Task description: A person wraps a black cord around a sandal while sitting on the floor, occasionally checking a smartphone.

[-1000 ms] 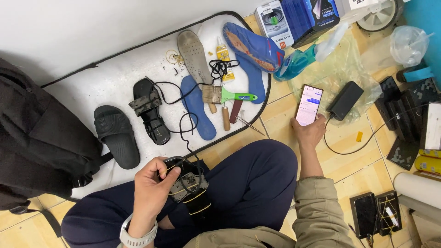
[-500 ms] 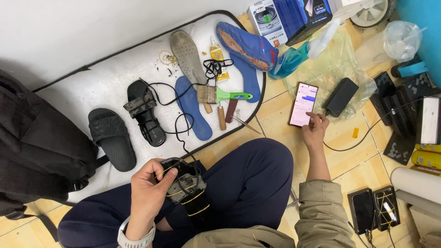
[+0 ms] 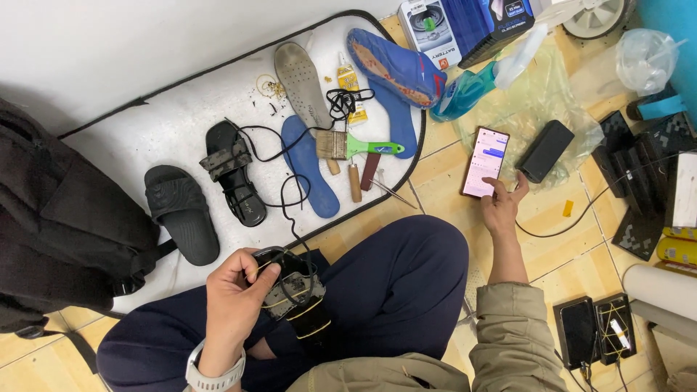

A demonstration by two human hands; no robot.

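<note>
I sit cross-legged on a tiled floor in dark blue trousers. My left hand (image 3: 236, 297) grips a black strapped sandal (image 3: 294, 294) resting on my lap; a black cord runs from it up onto the white mat (image 3: 145, 131). My right hand (image 3: 502, 205) reaches forward to a smartphone (image 3: 485, 162) lying lit on the floor, its fingers on the lower edge of the screen.
On the mat lie a black slide (image 3: 180, 212), another black sandal (image 3: 234, 173), blue insoles (image 3: 308, 163), a grey insole (image 3: 301, 76), a green-handled brush (image 3: 356, 145), awls and a glue tube. A black backpack (image 3: 51, 225) is left; a power bank (image 3: 546, 150), boxes and clutter right.
My right hand has shifted on the phone, the fingers now touching its lower screen. My view has drifted slightly. The left hand stays closed on the sandal.
</note>
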